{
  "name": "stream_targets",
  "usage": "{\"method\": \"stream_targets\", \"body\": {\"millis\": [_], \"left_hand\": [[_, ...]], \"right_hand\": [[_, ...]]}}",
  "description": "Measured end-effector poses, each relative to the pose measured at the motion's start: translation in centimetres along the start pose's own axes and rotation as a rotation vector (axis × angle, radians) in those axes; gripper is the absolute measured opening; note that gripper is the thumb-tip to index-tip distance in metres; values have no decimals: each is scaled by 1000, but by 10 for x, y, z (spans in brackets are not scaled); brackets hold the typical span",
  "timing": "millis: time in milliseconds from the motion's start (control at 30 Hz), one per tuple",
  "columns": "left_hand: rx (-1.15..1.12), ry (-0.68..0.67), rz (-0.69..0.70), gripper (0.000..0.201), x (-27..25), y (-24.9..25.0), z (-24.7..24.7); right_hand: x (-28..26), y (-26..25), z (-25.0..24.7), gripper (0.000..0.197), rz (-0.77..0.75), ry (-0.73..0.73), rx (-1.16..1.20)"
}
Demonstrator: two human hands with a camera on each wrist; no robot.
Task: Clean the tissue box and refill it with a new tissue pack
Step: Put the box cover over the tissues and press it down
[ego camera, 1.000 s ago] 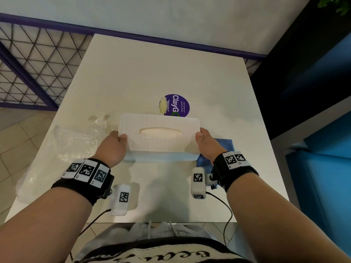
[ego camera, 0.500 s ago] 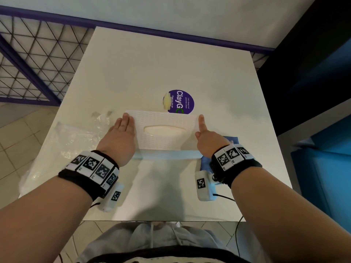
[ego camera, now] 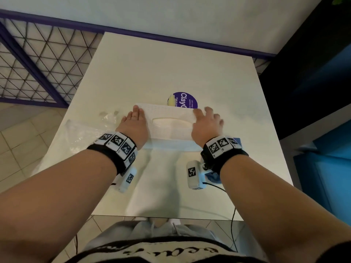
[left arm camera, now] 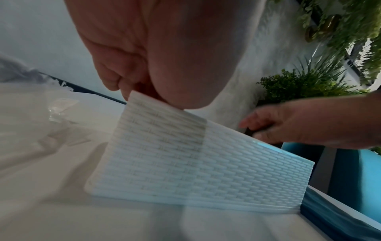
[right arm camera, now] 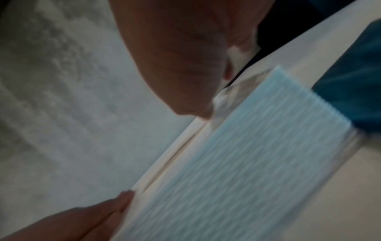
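Observation:
A white tissue box (ego camera: 165,112) with a woven pattern and an oval slot sits on the white table (ego camera: 171,63). My left hand (ego camera: 133,124) lies along the box's left end, fingers straight and together. My right hand (ego camera: 205,124) rests on the box's top right corner, fingers spread and blurred. In the left wrist view the heel of my left hand (left arm camera: 164,57) presses the box (left arm camera: 185,163) at its top corner, and the right hand (left arm camera: 299,127) reaches over the far end. The right wrist view is blurred: box side (right arm camera: 257,146) below the right hand (right arm camera: 185,65).
A blue cloth (ego camera: 213,176) lies under my right wrist by the box's right end. Crumpled clear plastic wrap (ego camera: 83,133) sits at the table's left edge. A purple round sticker (ego camera: 187,100) and a small yellowish object (ego camera: 171,100) are just behind the box.
Both hands gripped the box's ends a second ago, then flattened. My right hand has now moved from the right end up onto the box's top right corner. The left hand stays.

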State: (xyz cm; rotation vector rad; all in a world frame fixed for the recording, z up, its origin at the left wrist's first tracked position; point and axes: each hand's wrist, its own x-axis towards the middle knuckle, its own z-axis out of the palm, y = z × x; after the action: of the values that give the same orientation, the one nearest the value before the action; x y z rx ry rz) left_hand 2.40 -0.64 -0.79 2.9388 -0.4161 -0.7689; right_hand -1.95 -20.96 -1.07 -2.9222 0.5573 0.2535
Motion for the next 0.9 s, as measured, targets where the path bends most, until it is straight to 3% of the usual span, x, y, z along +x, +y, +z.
{"method": "stream_targets", "body": {"millis": [67, 133, 233, 467, 633, 900], "left_hand": [[-7, 5, 4, 68, 1, 0, 0], [-13, 1, 9, 69, 1, -1, 0], [-21, 0, 18, 69, 1, -2, 0], [-48, -9, 23, 69, 3, -3, -1], [-50, -3, 31, 70, 3, -4, 0], [-44, 5, 31, 68, 5, -4, 2]], "right_hand": [[-4, -16, 3, 34, -91, 60, 163], [-2, -28, 9, 41, -58, -61, 217], [5, -42, 20, 50, -30, -193, 93], [14, -55, 23, 52, 57, -237, 89], [19, -62, 24, 40, 117, -246, 105], [16, -66, 21, 50, 113, -290, 61]]}}
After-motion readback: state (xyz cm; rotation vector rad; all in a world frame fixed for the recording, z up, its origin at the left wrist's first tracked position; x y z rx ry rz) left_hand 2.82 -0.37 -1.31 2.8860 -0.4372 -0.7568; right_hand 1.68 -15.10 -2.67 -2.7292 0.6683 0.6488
